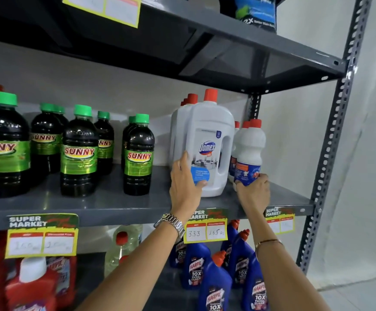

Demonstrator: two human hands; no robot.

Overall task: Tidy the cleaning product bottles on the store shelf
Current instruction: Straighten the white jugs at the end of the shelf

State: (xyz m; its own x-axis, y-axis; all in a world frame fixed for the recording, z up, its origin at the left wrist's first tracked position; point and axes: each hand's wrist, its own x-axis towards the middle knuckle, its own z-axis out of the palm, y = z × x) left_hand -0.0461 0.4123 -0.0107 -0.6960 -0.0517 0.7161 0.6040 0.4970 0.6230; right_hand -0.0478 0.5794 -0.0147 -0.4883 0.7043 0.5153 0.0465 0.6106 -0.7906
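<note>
Grey shelf (115, 205), right end: left hand (183, 182) wraps around the front Domex jug's (209, 149) base, right hand (253, 189) clamps the small white bottle (249, 153) just beside it.

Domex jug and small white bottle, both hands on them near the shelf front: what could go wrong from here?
1. The Domex jug stands near the shelf edge; the left hand touches only its lower label, so a pull might tip it.
2. The right hand grips the small white bottle low; it could knock the bottles behind.
</note>
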